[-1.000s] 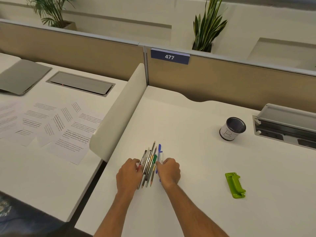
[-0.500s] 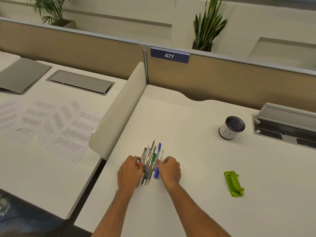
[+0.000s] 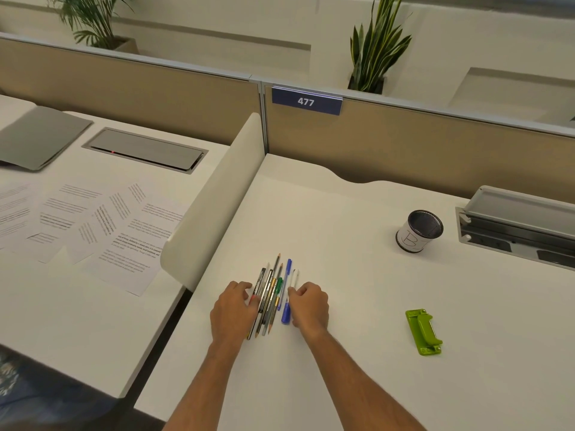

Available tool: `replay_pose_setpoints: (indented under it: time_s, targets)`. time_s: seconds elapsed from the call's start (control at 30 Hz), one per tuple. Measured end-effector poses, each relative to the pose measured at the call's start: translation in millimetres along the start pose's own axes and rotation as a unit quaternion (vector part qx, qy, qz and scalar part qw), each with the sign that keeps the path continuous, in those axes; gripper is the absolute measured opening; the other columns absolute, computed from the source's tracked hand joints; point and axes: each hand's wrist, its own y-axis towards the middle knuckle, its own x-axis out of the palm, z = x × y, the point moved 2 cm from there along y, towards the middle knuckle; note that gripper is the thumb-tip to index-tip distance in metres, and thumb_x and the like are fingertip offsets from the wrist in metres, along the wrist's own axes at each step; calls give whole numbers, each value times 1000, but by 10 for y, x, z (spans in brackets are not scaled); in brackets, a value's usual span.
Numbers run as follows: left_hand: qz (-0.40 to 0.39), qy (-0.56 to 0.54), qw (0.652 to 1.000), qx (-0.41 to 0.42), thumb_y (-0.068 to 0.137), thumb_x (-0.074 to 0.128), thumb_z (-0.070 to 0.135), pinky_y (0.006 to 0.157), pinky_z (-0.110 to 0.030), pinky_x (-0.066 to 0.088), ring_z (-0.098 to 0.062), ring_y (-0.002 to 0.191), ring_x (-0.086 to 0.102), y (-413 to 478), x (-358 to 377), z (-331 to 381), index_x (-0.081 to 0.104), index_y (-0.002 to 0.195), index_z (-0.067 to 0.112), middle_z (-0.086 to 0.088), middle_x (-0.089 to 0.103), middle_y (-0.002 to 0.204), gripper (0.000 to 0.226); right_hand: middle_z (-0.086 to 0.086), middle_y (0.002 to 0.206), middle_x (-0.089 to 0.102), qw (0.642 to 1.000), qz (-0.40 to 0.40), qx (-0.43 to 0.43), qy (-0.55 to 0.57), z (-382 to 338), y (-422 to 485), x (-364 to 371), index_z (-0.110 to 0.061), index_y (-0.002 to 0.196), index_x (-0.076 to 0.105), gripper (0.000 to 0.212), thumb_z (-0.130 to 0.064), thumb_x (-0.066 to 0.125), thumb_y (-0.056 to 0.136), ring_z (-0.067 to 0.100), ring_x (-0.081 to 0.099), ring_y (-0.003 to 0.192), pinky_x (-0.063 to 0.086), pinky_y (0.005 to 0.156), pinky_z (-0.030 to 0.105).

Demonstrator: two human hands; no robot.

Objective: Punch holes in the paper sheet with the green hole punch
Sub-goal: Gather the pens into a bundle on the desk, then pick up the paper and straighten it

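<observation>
The green hole punch [image 3: 423, 332] lies flat on the white desk [image 3: 357, 306], to the right of my hands, with nothing touching it. Several printed paper sheets [image 3: 124, 244] lie spread on the neighbouring desk to the left, beyond a low white divider [image 3: 214, 209]. A bundle of pens and pencils [image 3: 269, 293] lies between my hands. My left hand [image 3: 233, 309] curls its fingers against the bundle's left side. My right hand [image 3: 309, 304] has curled fingertips on a white pen [image 3: 294, 276], next to a blue pen [image 3: 287, 293].
A mesh pen cup [image 3: 418, 231] stands at the back right, beside an open cable tray [image 3: 516, 225]. On the left desk are a grey folder [image 3: 37, 138] and a closed cable hatch [image 3: 144, 149]. Beige partitions with plants behind close off the far side.
The bundle has loosened: the blue and white pens now lie a little apart from the rest, and my right hand has shifted slightly right. The hole punch has not moved.
</observation>
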Motion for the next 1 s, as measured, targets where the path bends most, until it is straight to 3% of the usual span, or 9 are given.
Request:
replay_pose_setpoints:
  time_s: [0.43, 0.5, 0.57, 0.63, 0.8, 1.0]
  targets:
    - [15, -5, 1000, -14, 100, 74, 32, 72, -26, 51, -10, 88, 63, -15, -39, 7, 73, 126, 22, 5, 71, 106, 28, 11, 83, 74, 999, 4, -3, 36, 16, 2, -62, -17, 81, 61, 33, -39, 68, 103, 29, 77, 73, 69, 69, 46]
    - [47, 8, 999, -5, 101, 72, 28, 70, -28, 48, -11, 96, 59, -38, -63, 57, 73, 123, 22, 4, 70, 111, 24, 7, 76, 70, 999, 24, -29, 33, 33, -13, -107, -18, 77, 60, 34, -39, 68, 103, 27, 73, 70, 66, 64, 38]
    - [92, 14, 995, 21, 100, 71, 22, 65, -29, 50, -14, 102, 57, -63, -88, 220, 74, 120, 21, 3, 70, 114, 20, -3, 69, 65, 996, 55, -72, 12, 16, -63, -181, -22, 76, 59, 32, -38, 69, 102, 16, 66, 64, 53, 55, 25]
    - [122, -7, 990, 68, 101, 70, 18, 63, -30, 53, -15, 102, 58, -82, -92, 503, 74, 115, 21, 3, 70, 111, 15, -8, 68, 63, 991, 74, -115, 10, -43, -135, -289, -24, 78, 61, 29, -37, 70, 102, 11, 62, 61, 46, 53, 20]
    - [92, -118, 975, 166, 107, 60, 19, 69, -31, 52, -13, 89, 61, -174, 29, 1389, 66, 97, 27, 14, 65, 97, 14, -9, 75, 69, 975, 100, -190, 56, -148, -272, -793, -26, 82, 66, 24, -39, 63, 101, 14, 66, 71, 54, 63, 29]
    - [28, -238, 948, 210, 107, 54, 21, 64, -39, 55, -12, 76, 66, -562, 333, 2333, 64, 88, 23, 10, 66, 82, 21, -5, 73, 70, 956, 152, -222, 121, 39, -426, -1672, -23, 81, 66, 28, -34, 58, 106, 18, 64, 69, 54, 62, 39]
